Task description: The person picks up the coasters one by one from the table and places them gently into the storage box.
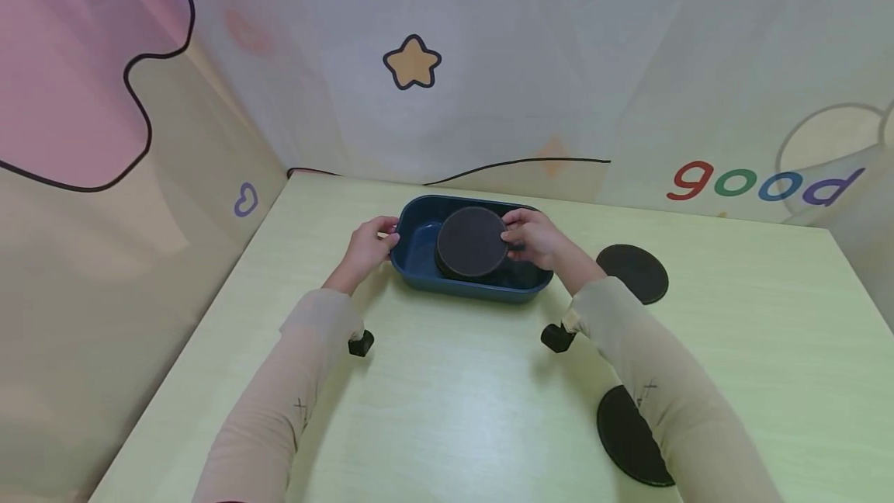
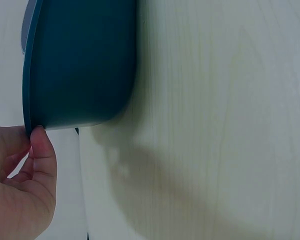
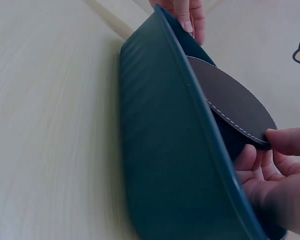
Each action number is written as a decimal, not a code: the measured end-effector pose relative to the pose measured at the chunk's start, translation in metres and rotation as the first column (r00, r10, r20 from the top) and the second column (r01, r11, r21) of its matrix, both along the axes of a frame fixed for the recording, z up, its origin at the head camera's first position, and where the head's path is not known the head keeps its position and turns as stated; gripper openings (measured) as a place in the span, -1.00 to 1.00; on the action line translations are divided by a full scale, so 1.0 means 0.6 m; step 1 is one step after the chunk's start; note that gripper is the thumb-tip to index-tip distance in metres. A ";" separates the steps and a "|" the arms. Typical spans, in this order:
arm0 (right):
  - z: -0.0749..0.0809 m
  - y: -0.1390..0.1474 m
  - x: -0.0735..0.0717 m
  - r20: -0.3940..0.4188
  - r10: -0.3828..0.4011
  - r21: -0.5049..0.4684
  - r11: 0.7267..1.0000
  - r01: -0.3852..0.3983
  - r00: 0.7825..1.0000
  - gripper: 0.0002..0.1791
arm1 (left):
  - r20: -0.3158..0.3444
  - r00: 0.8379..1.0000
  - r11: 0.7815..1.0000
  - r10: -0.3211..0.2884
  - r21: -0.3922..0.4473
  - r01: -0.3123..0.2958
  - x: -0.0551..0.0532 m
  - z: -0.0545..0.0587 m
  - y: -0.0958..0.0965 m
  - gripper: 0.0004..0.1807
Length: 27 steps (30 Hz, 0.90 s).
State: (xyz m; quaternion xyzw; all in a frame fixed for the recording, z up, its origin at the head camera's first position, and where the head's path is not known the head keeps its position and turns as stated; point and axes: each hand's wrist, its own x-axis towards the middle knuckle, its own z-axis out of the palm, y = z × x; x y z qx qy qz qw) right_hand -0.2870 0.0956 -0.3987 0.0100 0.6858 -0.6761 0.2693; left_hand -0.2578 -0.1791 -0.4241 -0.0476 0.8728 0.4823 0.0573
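Observation:
A dark blue rectangular tray (image 1: 419,274) sits on the pale table near the back wall. My left hand (image 1: 370,243) holds its left rim, the thumb (image 2: 42,150) against the edge of the tray (image 2: 80,65). My right hand (image 1: 534,239) pinches a black round coaster (image 1: 472,241) by its right edge and holds it tilted inside the tray, over other dark discs. In the right wrist view the coaster (image 3: 235,107) shows white stitching, held by my right hand (image 3: 270,165) above the tray (image 3: 170,150).
Two more black round coasters lie on the table: one (image 1: 634,272) right of the tray, one (image 1: 628,437) near the front, partly under my right sleeve. Printed fabric walls close the back and left sides.

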 end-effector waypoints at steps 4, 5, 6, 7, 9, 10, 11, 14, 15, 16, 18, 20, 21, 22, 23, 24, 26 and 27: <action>-0.009 -0.008 -0.002 0.024 -0.021 0.019 1.000 0.020 0.999 -0.81 | -0.003 1.000 1.000 -0.002 0.005 0.002 0.001 0.002 0.000 -0.63; -0.011 -0.010 -0.002 0.029 -0.027 0.026 0.999 0.027 0.999 -0.81 | -0.002 1.000 1.000 -0.002 0.005 0.002 0.002 0.002 0.000 -0.63; -0.014 -0.013 -0.003 0.033 -0.034 0.032 0.999 0.033 0.999 -0.81 | -0.001 1.000 1.000 -0.003 0.004 0.003 0.002 0.002 0.000 -0.63; -0.016 -0.015 -0.004 0.035 -0.038 0.039 0.999 0.037 0.999 -0.81 | -0.002 1.000 1.000 -0.003 0.002 0.003 0.002 0.002 0.000 -0.64; -0.021 -0.019 -0.006 0.039 -0.047 0.053 0.998 0.045 0.998 -0.80 | -0.002 1.000 1.000 -0.004 0.001 0.004 0.002 0.002 0.000 -0.63; -0.024 -0.021 -0.006 0.040 -0.051 0.059 0.997 0.048 0.998 -0.80 | -0.002 1.000 1.000 -0.004 -0.001 0.004 0.002 0.002 -0.001 -0.63; -0.026 -0.022 -0.007 0.042 -0.053 0.064 0.997 0.051 0.998 -0.79 | -0.002 1.000 1.000 -0.002 0.002 0.002 0.002 0.002 -0.001 -0.63; -0.031 -0.023 -0.009 0.043 -0.064 0.089 0.994 0.060 0.997 -0.80 | 0.002 1.000 1.000 0.000 0.005 0.000 0.002 0.002 0.000 -0.63; -0.033 -0.023 -0.009 0.043 -0.068 0.096 0.993 0.063 0.997 -0.80 | 0.004 1.000 1.000 0.001 0.005 -0.001 0.002 0.002 0.000 -0.63; -0.035 -0.023 -0.010 0.043 -0.075 0.104 0.992 0.070 0.996 -0.80 | 0.004 1.000 1.000 0.001 0.004 -0.001 0.003 0.002 0.000 -0.63; -0.037 -0.024 -0.010 0.038 -0.092 0.123 0.989 0.087 0.995 -0.80 | 0.003 1.000 1.000 0.001 0.000 -0.001 0.003 0.002 0.000 -0.62; -0.038 -0.025 -0.010 0.027 -0.105 0.146 0.984 0.100 0.994 -0.78 | 0.001 1.000 1.000 0.002 -0.002 -0.002 0.003 0.003 0.000 -0.62; -0.038 -0.026 -0.010 0.022 -0.111 0.158 0.982 0.106 0.994 -0.76 | 0.000 1.000 1.000 0.003 -0.001 -0.003 0.003 0.003 0.001 -0.62; -0.038 -0.027 -0.009 0.016 -0.116 0.173 0.979 0.111 0.993 -0.74 | -0.002 1.000 1.000 0.004 -0.002 -0.004 0.002 0.003 0.001 -0.62; -0.038 -0.028 -0.009 0.011 -0.116 0.189 0.976 0.112 0.993 -0.71 | -0.003 1.000 1.000 0.005 -0.003 -0.005 0.002 0.003 0.001 -0.62; -0.038 -0.028 -0.009 0.007 -0.114 0.204 0.973 0.110 0.993 -0.68 | -0.004 1.000 1.000 0.006 -0.001 -0.006 0.002 0.003 0.001 -0.62; -0.037 -0.028 -0.009 0.008 -0.110 0.234 0.967 0.105 0.994 -0.64 | -0.007 1.000 1.000 0.006 0.000 -0.006 0.003 0.004 0.001 -0.62; -0.038 -0.028 -0.010 0.010 -0.107 0.247 0.964 0.101 0.994 -0.62 | -0.009 1.000 1.000 0.003 0.000 -0.003 0.003 0.005 0.001 -0.62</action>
